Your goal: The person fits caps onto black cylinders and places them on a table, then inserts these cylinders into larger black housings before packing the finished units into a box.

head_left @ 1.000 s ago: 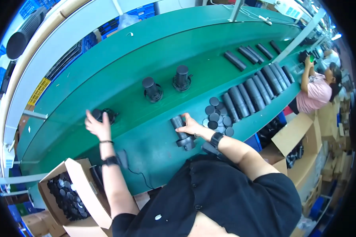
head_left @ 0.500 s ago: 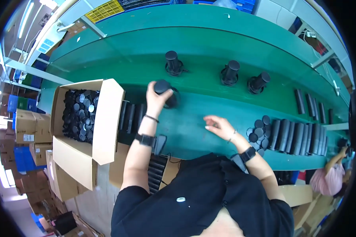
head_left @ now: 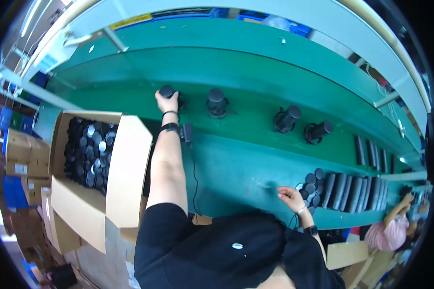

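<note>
At the far left of the green bench, my left hand (head_left: 168, 102) grips an upright black cylindrical part (head_left: 166, 90) with a flat round top. Its lower portion is mostly hidden by my fingers. To its right, a similar black cylinder on a wider base (head_left: 216, 98) stands upright. Farther right are a leaning one (head_left: 289, 117) and a more tilted one (head_left: 319, 131). My right hand (head_left: 290, 198) hovers over the near part of the bench, fingers loosely bent and apart, holding nothing visible. Just beyond it lies a cluster of black discs (head_left: 310, 188).
An open cardboard box (head_left: 128, 168) full of black discs stands at the left. Rows of black tubes (head_left: 354, 192) lie at the right, with several more tubes (head_left: 371, 153) behind them. A person in pink (head_left: 388, 235) works at the far right. A metal frame crosses above the bench.
My left hand has carried the black cylindrical part away from me and leftward, to the back section of the bench. My right hand has shifted right, closer to the discs. The view has tilted.
</note>
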A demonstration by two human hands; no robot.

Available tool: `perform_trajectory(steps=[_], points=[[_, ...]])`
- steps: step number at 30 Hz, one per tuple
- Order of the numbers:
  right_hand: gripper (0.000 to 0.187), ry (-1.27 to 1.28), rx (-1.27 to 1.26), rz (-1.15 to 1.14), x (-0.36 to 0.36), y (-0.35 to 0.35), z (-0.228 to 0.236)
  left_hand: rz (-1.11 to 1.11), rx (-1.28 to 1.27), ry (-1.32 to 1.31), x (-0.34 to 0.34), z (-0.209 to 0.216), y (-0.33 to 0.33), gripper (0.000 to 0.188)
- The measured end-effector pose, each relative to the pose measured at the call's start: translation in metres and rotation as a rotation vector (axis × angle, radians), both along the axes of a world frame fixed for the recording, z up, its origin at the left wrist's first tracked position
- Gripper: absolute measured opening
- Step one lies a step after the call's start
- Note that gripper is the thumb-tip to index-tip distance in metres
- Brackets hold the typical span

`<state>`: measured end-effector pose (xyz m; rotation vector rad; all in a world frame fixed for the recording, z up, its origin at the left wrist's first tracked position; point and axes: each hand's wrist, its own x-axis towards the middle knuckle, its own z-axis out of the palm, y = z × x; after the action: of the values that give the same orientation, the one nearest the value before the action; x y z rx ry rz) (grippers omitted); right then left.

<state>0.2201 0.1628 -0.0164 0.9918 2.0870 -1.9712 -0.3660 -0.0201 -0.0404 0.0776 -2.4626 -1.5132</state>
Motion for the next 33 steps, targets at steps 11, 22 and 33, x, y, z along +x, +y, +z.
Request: perform_trajectory(steps=[11,22,33], points=[[0.026,-0.029,0.086,0.206,-0.009,-0.001,-0.031,-0.147,-0.704,0.081,0.22,0.01,-0.08,0.06],[0.025,0.001,0.14,0.22,-0.005,-0.022,-0.024,-0.47,-0.974,-0.185,0.244,0.017,-0.112,0.059],[0.012,-0.418,1.253,-0.099,0.065,0.058,-0.03,-1.369,0.298,-0.516,0.367,0.018,0.006,0.079]])
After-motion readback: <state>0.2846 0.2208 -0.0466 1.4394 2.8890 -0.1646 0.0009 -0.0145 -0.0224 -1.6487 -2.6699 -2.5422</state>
